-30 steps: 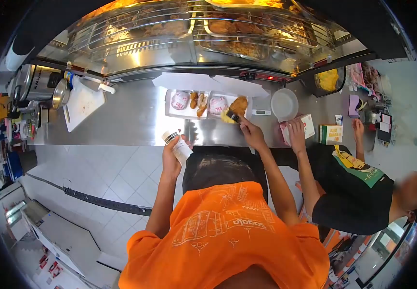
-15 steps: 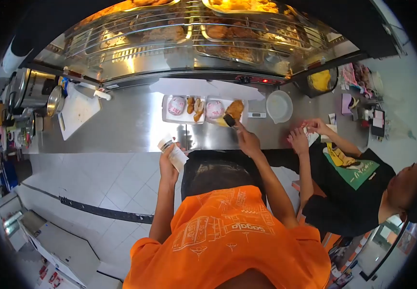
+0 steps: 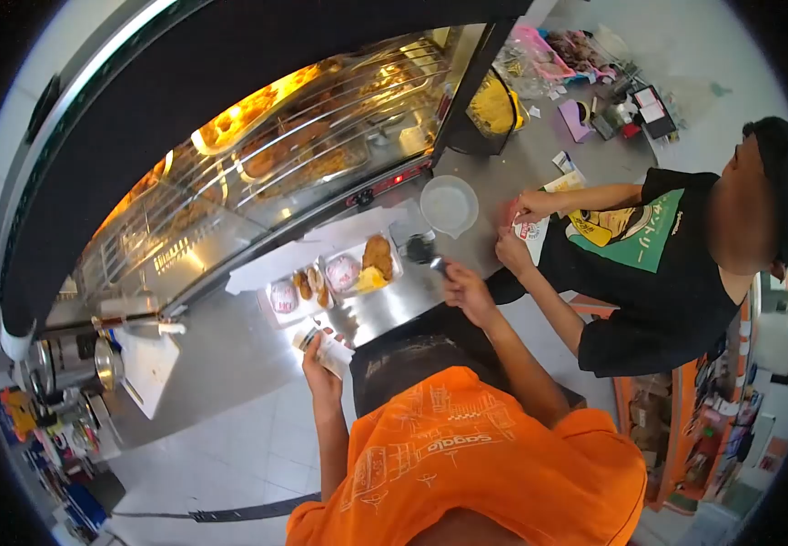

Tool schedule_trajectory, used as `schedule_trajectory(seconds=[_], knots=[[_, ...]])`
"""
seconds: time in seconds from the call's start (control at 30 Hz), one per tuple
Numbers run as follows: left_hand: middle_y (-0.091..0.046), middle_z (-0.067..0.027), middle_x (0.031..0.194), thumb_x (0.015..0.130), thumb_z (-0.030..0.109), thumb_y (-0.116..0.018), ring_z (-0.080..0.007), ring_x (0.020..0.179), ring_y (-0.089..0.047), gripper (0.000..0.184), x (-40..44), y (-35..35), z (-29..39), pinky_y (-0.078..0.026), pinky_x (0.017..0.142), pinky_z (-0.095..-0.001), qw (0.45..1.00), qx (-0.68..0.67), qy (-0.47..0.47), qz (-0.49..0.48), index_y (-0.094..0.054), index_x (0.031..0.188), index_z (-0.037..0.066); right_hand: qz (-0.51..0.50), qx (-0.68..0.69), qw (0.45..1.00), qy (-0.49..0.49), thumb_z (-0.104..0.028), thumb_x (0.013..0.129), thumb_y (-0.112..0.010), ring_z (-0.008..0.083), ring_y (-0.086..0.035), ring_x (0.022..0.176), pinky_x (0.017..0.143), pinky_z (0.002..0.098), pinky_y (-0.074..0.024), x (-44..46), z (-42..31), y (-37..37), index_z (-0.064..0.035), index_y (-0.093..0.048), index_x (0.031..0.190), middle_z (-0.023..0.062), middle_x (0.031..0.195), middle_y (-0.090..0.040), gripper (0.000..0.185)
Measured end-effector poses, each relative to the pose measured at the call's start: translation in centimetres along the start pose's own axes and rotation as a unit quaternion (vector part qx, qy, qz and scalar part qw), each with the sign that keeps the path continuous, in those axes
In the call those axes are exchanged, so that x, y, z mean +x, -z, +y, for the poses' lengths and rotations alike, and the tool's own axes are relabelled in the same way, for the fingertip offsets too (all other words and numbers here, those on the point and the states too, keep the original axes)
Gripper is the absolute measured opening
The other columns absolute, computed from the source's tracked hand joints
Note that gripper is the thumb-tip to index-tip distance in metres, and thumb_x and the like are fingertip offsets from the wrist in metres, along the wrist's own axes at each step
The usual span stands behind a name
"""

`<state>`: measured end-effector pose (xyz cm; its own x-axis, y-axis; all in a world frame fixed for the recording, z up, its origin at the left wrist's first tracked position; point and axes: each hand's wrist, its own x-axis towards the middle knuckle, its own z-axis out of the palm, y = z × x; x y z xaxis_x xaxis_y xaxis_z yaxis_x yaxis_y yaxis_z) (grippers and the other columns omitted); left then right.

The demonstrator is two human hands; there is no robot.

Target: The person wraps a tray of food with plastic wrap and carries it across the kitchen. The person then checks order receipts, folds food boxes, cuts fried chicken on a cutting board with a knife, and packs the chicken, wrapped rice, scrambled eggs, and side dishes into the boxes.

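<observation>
My left hand (image 3: 323, 364) is closed around a white paper packet (image 3: 333, 353) in front of the counter edge. My right hand (image 3: 469, 293) grips a dark-headed utensil (image 3: 421, 248), whose head is over the counter, right of the food boxes. Two open white boxes with raised lids stand side by side. The left box (image 3: 287, 318) holds a wrapped round item (image 3: 283, 297) and small fried pieces (image 3: 310, 287). The right box (image 3: 358, 289) holds another wrapped item (image 3: 342, 272), a fried piece (image 3: 377, 250) and something yellow (image 3: 372, 278).
A translucent bowl (image 3: 449, 205) stands right of the boxes. Beyond it, a co-worker's hands (image 3: 521, 227) handle a red and white box (image 3: 531, 238). A heated display case (image 3: 276, 150) rises behind the counter. A cutting board (image 3: 149, 369) lies at the left.
The view has turned toward the co-worker. My right hand has moved the utensil away from the fried piece to the right of the box. The co-worker's two hands have come together at the box.
</observation>
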<state>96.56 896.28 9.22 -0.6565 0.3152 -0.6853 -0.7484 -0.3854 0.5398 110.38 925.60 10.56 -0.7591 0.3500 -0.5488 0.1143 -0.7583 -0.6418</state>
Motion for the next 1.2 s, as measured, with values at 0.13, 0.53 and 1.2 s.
schedule_trajectory(seconds=[0.13, 0.53, 1.2], knots=[[-0.06, -0.0077, 0.101, 0.091, 0.023, -0.055, -0.0264, 0.092, -0.062, 0.031, 1.4, -1.2, -1.2, -0.053, 0.08, -0.0436, 0.999, 0.03, 0.008, -0.03, -0.052, 0.117, 0.006, 0.11, 0.084, 0.967, 0.216, -0.037, 0.099, -0.051, 0.0053, -0.031, 0.053, 0.047, 0.021, -0.0273, -2.1, -2.9, 4.5, -0.0134, -0.048, 0.128, -0.0058, 0.065, -0.033, 0.038], [-0.061, -0.0076, 0.095, 0.092, 0.022, -0.055, -0.0255, 0.087, -0.064, 0.03, 3.8, -9.6, -4.5, -0.055, 0.074, -0.0417, 0.997, 0.073, 0.005, -0.004, -0.051, 0.117, 0.006, 0.241, -0.016, 0.909, 0.339, -0.017, 0.097, -0.049, 0.0079, -0.046, 0.06, 0.049, 0.0238, -0.039, 13.3, -23.7, 13.8, -0.0146, -0.03, 0.141, 0.0023, 0.084, -0.057, 0.048], [-0.067, -0.0116, 0.102, 0.102, 0.032, -0.04, -0.019, 0.079, -0.063, 0.04, 20.1, -44.8, -32.1, -0.052, 0.072, -0.0326, 0.974, 0.175, 0.047, -0.136, -0.064, 0.111, 0.001, 0.102, -0.84, 0.504, 0.172, -0.028, 0.092, -0.052, 0.0347, -0.067, 0.081, 0.066, 0.0474, -0.0502, 33.2, -30.9, 20.5, -0.0248, -0.045, 0.136, 0.0161, 0.089, -0.069, 0.045]])
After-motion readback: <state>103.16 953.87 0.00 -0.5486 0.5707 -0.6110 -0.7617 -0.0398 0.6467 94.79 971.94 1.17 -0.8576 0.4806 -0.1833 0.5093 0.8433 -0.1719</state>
